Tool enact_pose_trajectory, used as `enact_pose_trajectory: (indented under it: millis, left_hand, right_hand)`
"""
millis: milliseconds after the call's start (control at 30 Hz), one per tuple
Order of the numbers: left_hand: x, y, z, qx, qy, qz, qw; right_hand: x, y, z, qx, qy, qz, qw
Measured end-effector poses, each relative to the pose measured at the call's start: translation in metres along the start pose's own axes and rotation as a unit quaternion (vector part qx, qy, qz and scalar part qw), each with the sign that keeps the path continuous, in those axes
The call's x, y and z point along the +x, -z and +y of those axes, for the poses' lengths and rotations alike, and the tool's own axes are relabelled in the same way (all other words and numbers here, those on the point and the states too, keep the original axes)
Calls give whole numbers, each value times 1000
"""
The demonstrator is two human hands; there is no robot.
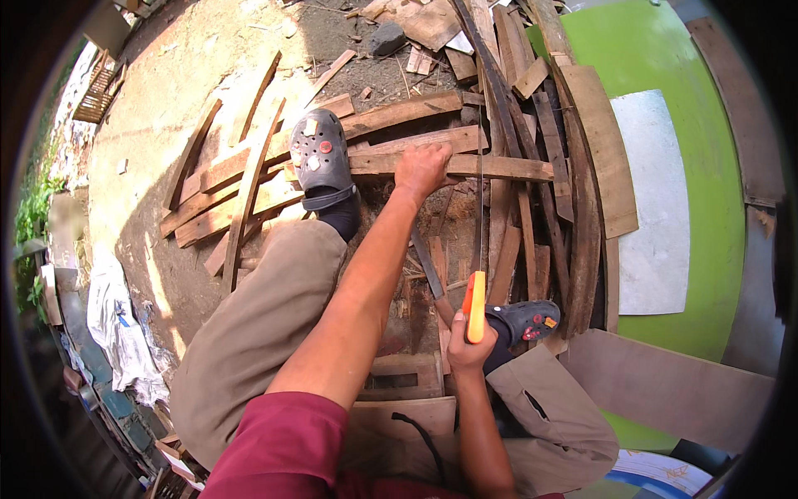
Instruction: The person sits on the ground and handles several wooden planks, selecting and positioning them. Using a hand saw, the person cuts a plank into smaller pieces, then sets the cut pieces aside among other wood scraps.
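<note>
My right hand (471, 345) is wrapped round the orange and yellow handle of a handsaw (475, 303). The thin, dark blade points away from me and crosses a wooden batten (515, 169) just right of my left hand. Whether its teeth have cut into the wood cannot be made out. My left hand (424, 170) presses down on the batten with its fingers curled over it; the thumb side is partly hidden. My left foot, in a grey clog (320, 154), rests on the wood to the left. The batten's right end lies over other timber.
Loose boards (224, 220) lie stacked at the left, and long timbers (582, 241) run along the right. Beyond them is a green panel (715, 166) with a pale sheet (652, 204) on it. My right clog (532, 321) is beside the saw handle. White sacking (120, 333) lies far left.
</note>
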State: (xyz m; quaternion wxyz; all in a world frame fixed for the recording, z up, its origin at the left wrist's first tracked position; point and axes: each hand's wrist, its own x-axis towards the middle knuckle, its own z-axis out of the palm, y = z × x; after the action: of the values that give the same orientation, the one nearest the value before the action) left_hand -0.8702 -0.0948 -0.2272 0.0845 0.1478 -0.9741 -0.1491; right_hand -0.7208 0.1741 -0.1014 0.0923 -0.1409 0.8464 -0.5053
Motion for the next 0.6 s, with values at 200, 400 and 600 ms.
enact_pose_trajectory:
  millis: [200,400,600]
  left_hand:
    - [-1,11,-6,-16,2,-13,1000]
    - [5,18,-2,-4,23,-79,997]
    - [-1,10,-5,-42,-7,-19,999]
  right_hand:
    - [4,-9,4,-13,27,-3,1000]
    - [1,0,5,-19,-8,-18,1000]
    - [-25,16,6,-4,17,9,1000]
